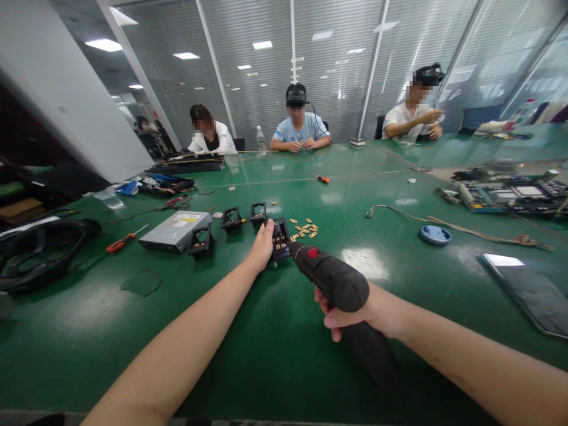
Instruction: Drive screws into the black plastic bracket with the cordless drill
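My right hand (339,316) is wrapped round the handle of a black cordless drill (331,275) with a red switch on top. The drill's tip points left and meets the right side of a black terminal block (281,239) with brass-coloured contacts inside; whether it touches a screw is too small to tell. At the block's left edge, my left hand (262,244) grips it against the table. Several small brass plates (306,229) lie loose just beyond the block. To the left stand black plastic housings (231,219), another housing (258,213) and a nearer one (201,244).
A silver disc drive (175,231) and an orange screwdriver (120,242) lie left. On the right are a blue round lid (435,234), a phone (530,293), a cord (461,225) and circuit boards (515,192). Several people sit across the green table (248,355).
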Demonstrator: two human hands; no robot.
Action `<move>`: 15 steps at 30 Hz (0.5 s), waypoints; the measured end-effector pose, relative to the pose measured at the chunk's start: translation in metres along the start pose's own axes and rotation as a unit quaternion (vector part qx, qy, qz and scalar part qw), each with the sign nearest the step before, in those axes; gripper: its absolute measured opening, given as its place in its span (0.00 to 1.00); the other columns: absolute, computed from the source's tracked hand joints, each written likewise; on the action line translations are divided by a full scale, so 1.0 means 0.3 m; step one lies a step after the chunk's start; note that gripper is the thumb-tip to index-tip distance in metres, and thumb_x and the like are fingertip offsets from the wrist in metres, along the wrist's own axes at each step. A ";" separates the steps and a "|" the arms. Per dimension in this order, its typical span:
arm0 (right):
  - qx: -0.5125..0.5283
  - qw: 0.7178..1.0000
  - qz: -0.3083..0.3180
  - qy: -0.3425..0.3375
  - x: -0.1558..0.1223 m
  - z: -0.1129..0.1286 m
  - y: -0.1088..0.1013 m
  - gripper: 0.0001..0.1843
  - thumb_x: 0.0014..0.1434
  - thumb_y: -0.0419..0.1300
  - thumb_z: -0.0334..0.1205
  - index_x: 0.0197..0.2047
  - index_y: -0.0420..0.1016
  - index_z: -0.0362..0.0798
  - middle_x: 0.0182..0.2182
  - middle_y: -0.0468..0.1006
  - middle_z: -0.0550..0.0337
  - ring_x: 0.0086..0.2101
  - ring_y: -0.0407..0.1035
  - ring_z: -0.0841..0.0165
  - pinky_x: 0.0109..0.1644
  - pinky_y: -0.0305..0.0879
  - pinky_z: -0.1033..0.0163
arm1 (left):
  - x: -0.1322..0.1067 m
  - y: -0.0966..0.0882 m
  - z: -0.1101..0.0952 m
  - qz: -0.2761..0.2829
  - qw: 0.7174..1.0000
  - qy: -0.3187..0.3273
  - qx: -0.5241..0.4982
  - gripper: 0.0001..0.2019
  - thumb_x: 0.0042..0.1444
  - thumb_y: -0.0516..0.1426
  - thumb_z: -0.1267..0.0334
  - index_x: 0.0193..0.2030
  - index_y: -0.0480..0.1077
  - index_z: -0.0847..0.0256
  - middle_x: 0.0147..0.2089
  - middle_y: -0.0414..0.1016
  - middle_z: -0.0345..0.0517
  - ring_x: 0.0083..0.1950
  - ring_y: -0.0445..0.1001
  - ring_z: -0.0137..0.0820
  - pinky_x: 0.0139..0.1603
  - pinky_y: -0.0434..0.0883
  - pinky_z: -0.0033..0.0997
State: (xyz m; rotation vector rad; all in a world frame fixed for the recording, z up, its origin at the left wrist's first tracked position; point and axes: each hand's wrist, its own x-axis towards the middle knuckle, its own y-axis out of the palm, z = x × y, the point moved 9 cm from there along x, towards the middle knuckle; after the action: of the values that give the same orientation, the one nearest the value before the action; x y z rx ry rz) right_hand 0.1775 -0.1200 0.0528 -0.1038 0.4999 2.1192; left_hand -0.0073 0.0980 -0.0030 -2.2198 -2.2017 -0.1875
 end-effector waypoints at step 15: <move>-0.004 1.000 0.002 -0.005 0.000 0.003 -0.003 0.25 0.39 0.82 0.37 0.35 0.74 0.44 0.27 0.79 0.65 0.23 0.79 0.67 0.28 0.73 0.66 | -0.004 0.006 -0.005 -0.002 1.000 -0.007 -0.007 0.30 0.61 0.55 0.28 0.48 0.69 0.55 0.38 0.79 0.44 0.39 0.81 0.36 0.44 0.81 0.39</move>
State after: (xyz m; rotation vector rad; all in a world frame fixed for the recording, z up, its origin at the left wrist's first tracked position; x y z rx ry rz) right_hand 0.1783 -0.1192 0.0534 -0.0968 0.4869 2.1242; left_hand -0.0055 0.0966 -0.0014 -2.2305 -2.2203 -0.1875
